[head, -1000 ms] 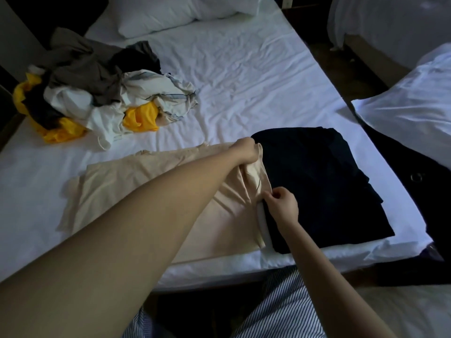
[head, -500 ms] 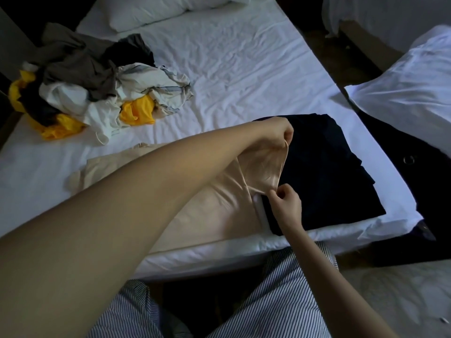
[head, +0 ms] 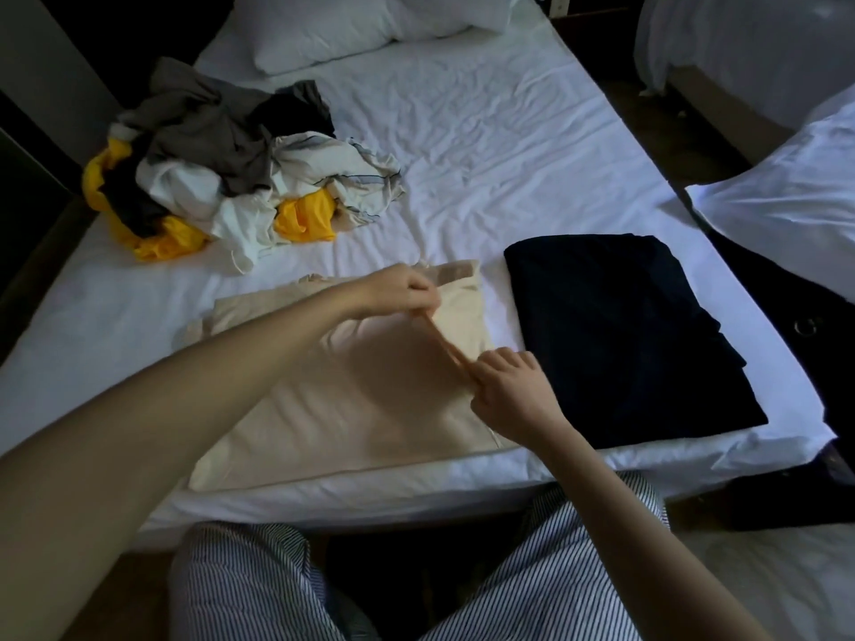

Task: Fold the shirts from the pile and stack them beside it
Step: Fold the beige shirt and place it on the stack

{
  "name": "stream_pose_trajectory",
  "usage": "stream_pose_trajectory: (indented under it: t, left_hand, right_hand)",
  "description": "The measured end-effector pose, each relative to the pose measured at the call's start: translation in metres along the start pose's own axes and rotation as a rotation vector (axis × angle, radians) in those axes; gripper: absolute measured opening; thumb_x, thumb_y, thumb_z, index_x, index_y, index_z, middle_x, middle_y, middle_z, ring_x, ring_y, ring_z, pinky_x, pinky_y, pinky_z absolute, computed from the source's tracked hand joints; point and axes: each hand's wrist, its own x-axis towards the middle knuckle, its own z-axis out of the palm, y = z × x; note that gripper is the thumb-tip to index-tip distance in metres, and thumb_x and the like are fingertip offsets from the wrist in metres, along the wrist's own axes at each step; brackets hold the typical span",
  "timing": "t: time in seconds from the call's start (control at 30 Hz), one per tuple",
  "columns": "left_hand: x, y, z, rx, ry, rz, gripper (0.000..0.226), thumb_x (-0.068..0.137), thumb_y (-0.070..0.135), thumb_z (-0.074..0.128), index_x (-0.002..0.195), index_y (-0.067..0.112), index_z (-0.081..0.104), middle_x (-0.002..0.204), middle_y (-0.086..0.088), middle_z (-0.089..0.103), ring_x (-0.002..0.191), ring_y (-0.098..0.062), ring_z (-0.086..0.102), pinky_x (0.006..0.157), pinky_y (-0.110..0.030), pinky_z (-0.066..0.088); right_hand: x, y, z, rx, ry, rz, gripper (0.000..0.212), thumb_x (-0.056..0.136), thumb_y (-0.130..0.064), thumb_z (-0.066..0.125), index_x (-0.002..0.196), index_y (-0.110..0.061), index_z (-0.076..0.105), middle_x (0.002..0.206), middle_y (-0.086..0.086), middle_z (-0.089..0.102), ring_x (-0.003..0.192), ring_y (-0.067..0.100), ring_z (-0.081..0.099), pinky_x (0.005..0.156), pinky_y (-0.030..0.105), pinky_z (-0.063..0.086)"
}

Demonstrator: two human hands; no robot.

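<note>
The bed (head: 509, 145) is just a plain white-sheeted one, and the sheet's pretty wrinkled through the middle. Up at the head end there's a white pillow (head: 333, 25). The far left side has the pile (head: 222, 164) of unfolded shirts, a jumble of grey, black, bright yellow and white with thin stripes, all heaped together. Closer in, a beige shirt (head: 351, 409) lies spread mostly flat and reaches almost to the near mattress edge, with one edge on its right side pulled up off the sheet. Just beside it on the right, with a thin strip of sheet between them, sits a dark navy folded shirt (head: 624, 335), flat and well apart from the pile.
</note>
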Motion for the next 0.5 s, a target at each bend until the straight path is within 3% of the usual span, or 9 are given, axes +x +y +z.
stream_pose_trajectory:
  t: [0.07, 0.13, 0.2, 0.27, 0.3, 0.33, 0.4, 0.43, 0.5]
  left_hand:
    - [-0.008, -0.032, 0.011, 0.129, -0.074, -0.098, 0.016, 0.088, 0.016, 0.062, 0.082, 0.003, 0.07, 0.078, -0.009, 0.063, 0.075, -0.015, 0.054, 0.07, -0.03, 0.042]
    - [-0.011, -0.049, 0.026, 0.308, -0.075, -0.151, 0.013, 0.087, 0.021, 0.062, 0.088, 0.01, 0.07, 0.087, -0.004, 0.064, 0.089, -0.016, 0.059, 0.083, -0.031, 0.044]
    - [-0.009, -0.051, 0.043, 0.397, 0.174, -0.091, 0.019, 0.085, 0.027, 0.059, 0.09, 0.012, 0.068, 0.094, -0.004, 0.06, 0.101, -0.024, 0.058, 0.098, -0.033, 0.038]
    - [0.0, -0.038, 0.064, 0.432, 0.43, 0.109, 0.036, 0.082, 0.03, 0.045, 0.097, 0.008, 0.069, 0.104, -0.012, 0.064, 0.105, -0.032, 0.058, 0.101, -0.033, 0.032]
    - [0.007, -0.034, 0.075, 0.44, 0.448, 0.205, 0.046, 0.081, 0.031, 0.039, 0.106, 0.005, 0.068, 0.114, -0.017, 0.064, 0.111, -0.034, 0.058, 0.101, -0.034, 0.033]
    - [0.014, -0.03, 0.086, 0.489, 0.387, 0.263, 0.054, 0.084, 0.033, 0.033, 0.119, 0.006, 0.063, 0.128, -0.018, 0.058, 0.121, -0.035, 0.052, 0.105, -0.037, 0.033]
    - [0.022, -0.031, 0.104, 0.64, 0.171, 0.185, 0.06, 0.094, 0.044, 0.019, 0.147, 0.02, 0.033, 0.157, -0.007, 0.023, 0.145, -0.023, 0.021, 0.116, -0.042, 0.014]
    - [0.027, -0.035, 0.11, 0.665, 0.098, 0.088, 0.057, 0.098, 0.047, 0.016, 0.152, 0.028, 0.015, 0.16, 0.0, 0.004, 0.147, -0.017, 0.005, 0.117, -0.042, 0.002]
    - [0.035, -0.039, 0.113, 0.611, 0.098, -0.075, 0.056, 0.1, 0.049, 0.017, 0.151, 0.036, -0.003, 0.16, 0.008, -0.01, 0.147, -0.014, -0.006, 0.116, -0.042, -0.008]
  right_hand:
    - [0.0, -0.001, 0.008, 0.02, -0.13, -0.051, 0.024, 0.07, -0.034, 0.041, 0.064, -0.019, 0.059, 0.067, -0.005, 0.055, 0.067, 0.023, 0.06, 0.061, 0.032, 0.045]
    - [0.0, -0.001, 0.013, 0.086, -0.114, 0.001, 0.027, 0.077, -0.035, 0.042, 0.067, -0.018, 0.06, 0.073, -0.003, 0.058, 0.07, 0.024, 0.061, 0.065, 0.033, 0.046]
    - [0.004, -0.005, 0.013, 0.119, -0.04, 0.08, 0.026, 0.081, -0.029, 0.042, 0.082, -0.014, 0.063, 0.084, 0.0, 0.063, 0.078, 0.027, 0.062, 0.07, 0.035, 0.047]
    - [0.009, -0.008, 0.02, 0.089, -0.052, 0.128, 0.035, 0.083, -0.028, 0.041, 0.104, -0.012, 0.064, 0.103, 0.004, 0.064, 0.094, 0.029, 0.061, 0.079, 0.038, 0.048]
    - [0.009, -0.01, 0.025, 0.056, -0.106, 0.154, 0.041, 0.085, -0.031, 0.04, 0.113, -0.013, 0.064, 0.113, 0.005, 0.064, 0.104, 0.029, 0.06, 0.085, 0.04, 0.048]
    - [0.007, -0.01, 0.032, 0.022, -0.166, 0.185, 0.046, 0.086, -0.035, 0.039, 0.119, -0.015, 0.063, 0.121, 0.006, 0.063, 0.112, 0.028, 0.059, 0.09, 0.042, 0.048]
    - [-0.004, -0.008, 0.047, -0.027, -0.244, 0.238, 0.05, 0.087, -0.039, 0.036, 0.124, -0.017, 0.062, 0.131, 0.006, 0.059, 0.123, 0.027, 0.053, 0.101, 0.043, 0.04]
    - [-0.009, -0.008, 0.053, -0.045, -0.261, 0.253, 0.05, 0.088, -0.039, 0.035, 0.126, -0.018, 0.06, 0.133, 0.007, 0.057, 0.126, 0.028, 0.049, 0.106, 0.042, 0.031]
    - [-0.015, -0.008, 0.055, -0.056, -0.277, 0.277, 0.05, 0.09, -0.039, 0.034, 0.131, -0.021, 0.056, 0.138, 0.006, 0.052, 0.128, 0.03, 0.046, 0.106, 0.04, 0.019]
